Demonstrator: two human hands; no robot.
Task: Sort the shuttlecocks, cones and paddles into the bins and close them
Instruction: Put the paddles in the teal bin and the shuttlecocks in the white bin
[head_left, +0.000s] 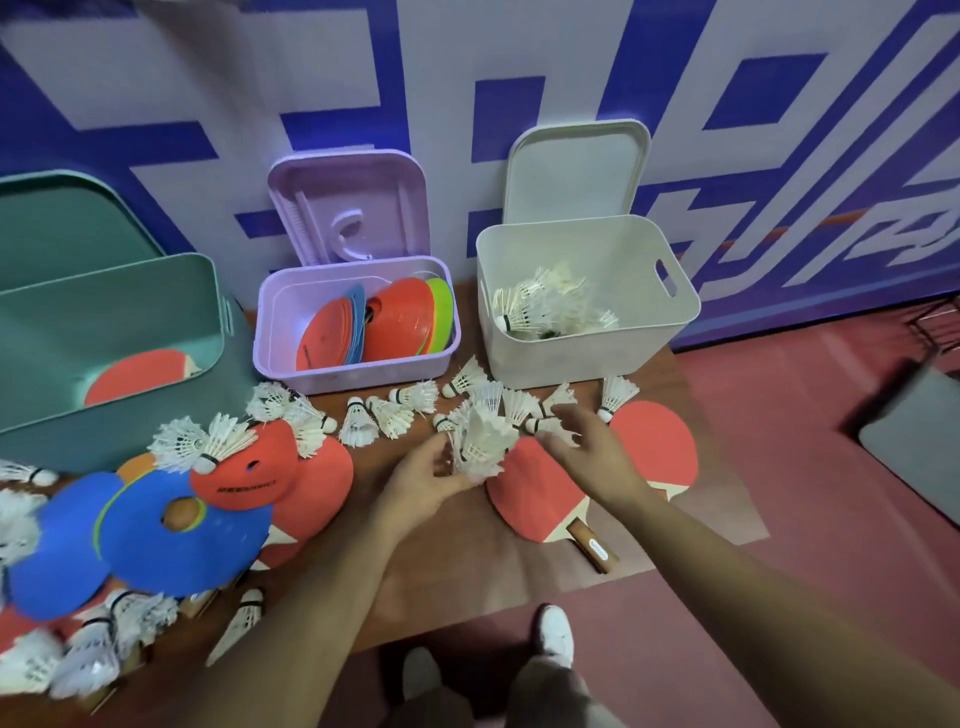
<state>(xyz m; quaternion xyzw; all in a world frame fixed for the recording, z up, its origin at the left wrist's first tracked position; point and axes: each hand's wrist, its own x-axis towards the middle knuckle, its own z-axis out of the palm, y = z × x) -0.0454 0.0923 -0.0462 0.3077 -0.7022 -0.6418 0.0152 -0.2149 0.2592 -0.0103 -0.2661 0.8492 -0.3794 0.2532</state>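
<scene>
Shuttlecocks (480, 441) bunched in left hand (423, 480), fingers curled round them, mid worktop (441, 561), white bin (571, 358) just beyond. Right hand (587, 452) over loose shuttlecocks (558, 397); grip unclear, blurred. Risk: overfull bunch slips, spills onto floor (779, 467).

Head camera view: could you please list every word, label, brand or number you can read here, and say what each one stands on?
No text here reads clearly.
Red cone: one line of dark print, too blurred to read.
Paddle handle: a small white label, too small to read.
Wall: large white shapes on blue, possibly lettering, cut off by the frame and not readable.
</scene>
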